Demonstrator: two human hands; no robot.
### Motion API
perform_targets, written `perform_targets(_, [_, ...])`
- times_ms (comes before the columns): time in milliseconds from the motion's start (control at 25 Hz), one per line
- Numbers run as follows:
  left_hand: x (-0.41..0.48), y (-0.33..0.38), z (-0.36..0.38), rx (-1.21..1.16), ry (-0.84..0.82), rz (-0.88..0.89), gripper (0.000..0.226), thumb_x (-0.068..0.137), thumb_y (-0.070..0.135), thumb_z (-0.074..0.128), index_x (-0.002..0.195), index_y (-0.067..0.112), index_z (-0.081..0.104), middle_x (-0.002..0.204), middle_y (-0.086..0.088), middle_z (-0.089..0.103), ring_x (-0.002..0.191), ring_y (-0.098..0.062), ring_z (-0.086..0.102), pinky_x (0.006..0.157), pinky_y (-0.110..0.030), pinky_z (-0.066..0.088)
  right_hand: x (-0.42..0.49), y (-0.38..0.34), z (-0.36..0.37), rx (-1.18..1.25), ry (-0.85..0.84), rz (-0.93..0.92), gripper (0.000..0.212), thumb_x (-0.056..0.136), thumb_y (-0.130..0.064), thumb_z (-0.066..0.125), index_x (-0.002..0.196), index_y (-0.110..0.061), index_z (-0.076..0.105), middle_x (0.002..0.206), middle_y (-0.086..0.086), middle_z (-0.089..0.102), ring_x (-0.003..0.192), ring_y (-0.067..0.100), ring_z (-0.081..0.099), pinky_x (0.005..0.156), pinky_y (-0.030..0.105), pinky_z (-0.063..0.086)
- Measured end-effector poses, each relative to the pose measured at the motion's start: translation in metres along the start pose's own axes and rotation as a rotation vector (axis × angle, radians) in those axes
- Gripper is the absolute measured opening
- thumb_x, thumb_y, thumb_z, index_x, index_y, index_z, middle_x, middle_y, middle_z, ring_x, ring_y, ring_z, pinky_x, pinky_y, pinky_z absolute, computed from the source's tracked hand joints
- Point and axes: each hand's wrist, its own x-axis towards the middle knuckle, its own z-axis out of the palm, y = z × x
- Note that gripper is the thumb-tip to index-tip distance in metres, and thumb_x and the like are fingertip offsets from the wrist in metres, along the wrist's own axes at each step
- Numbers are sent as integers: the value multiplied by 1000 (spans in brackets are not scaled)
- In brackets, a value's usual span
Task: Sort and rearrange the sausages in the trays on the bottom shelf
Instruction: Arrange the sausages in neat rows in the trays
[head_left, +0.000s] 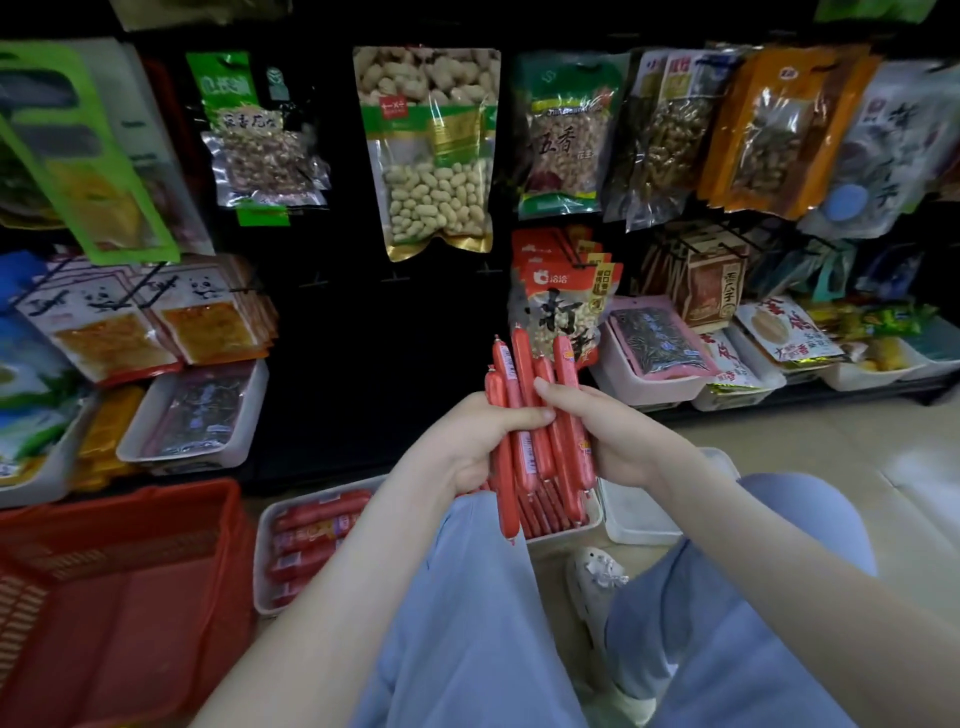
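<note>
1. Pale blue trousers (467, 597) and both forearms hide much of the white tray (563, 538) of thin sausages below.
2. The bundle of sausages (524, 364) stands nearly upright above that tray, tips toward the shelf.
3. The left hand (470, 441) wraps the slim, glossy red sticks, thumb across; the right hand (613, 431) pinches the outer ones.

Both curled: left grip (475, 441), right grip (615, 431).
</note>
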Motion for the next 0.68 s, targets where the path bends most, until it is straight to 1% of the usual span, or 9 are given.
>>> perform_targets(40, [1,1,-3,-16,18,11,19,85,2,67,104,5,68,98,-17,71,85,-28,71,74,-39,60,2,1,0,-12,-32,16,43,88,-39,55,119,-10,62,114,15,68,104,29,66,88,41,54])
perform_targets(120, [3,5,-7,-45,53,6,22,84,6,69,106,3,69,100,-19,71,88,-32,70,74,-42,59,4,-1,-2,-42,-83,45,48,90,-40,52,124,-7,57,116,18,66,105,31,65,85,43,55])
perform_targets(200, [9,10,-8,-87,80,-11,24,84,9,69,107,1,68,100,-22,70,88,-35,70,71,-45,59,6,-9,-6,-75,-129,62,47,90,-37,53,126,-6,55,117,22,64,104,35,65,81,46,56])
perform_targets(280, [21,15,-4,-144,91,-23,22,86,9,67,106,1,68,96,-20,71,80,-31,71,62,-40,60,10,-18,-15,-110,-173,60,43,89,-28,57,124,-5,55,114,21,66,99,34,66,79,47,57])
perform_targets(320, [28,18,-1,-168,86,-32,22,86,8,67,107,1,67,97,-20,71,80,-30,71,62,-38,60,13,-23,-21,-117,-178,59,38,88,-23,58,122,-5,56,109,19,67,95,32,68,75,45,58])
perform_targets(400, [49,22,5,-181,74,-57,22,87,9,65,108,2,66,97,-18,70,81,-29,70,65,-39,59,24,-32,-42,-130,-144,69,28,89,-16,59,116,-6,58,100,16,70,90,31,70,71,44,59])
perform_targets(520, [96,24,22,-154,54,-125,16,88,10,64,103,5,66,89,-14,70,75,-26,69,66,-40,59,41,-37,-90,-184,-43,70,21,90,-15,61,110,-8,59,93,14,71,82,27,70,74,45,59])
perform_targets(600, [132,20,37,-142,29,-184,14,89,9,63,101,5,66,91,-12,70,72,-22,70,60,-36,60,52,-30,-130,-176,44,73,18,91,-12,61,108,-8,60,87,9,70,70,20,67,65,37,59])
perform_targets(680, [176,6,54,-145,13,-255,14,88,8,62,100,5,66,94,-11,71,73,-19,71,58,-34,59,64,-13,-177,-84,154,78,24,90,-7,60,114,-5,57,93,12,65,67,17,63,59,31,56])
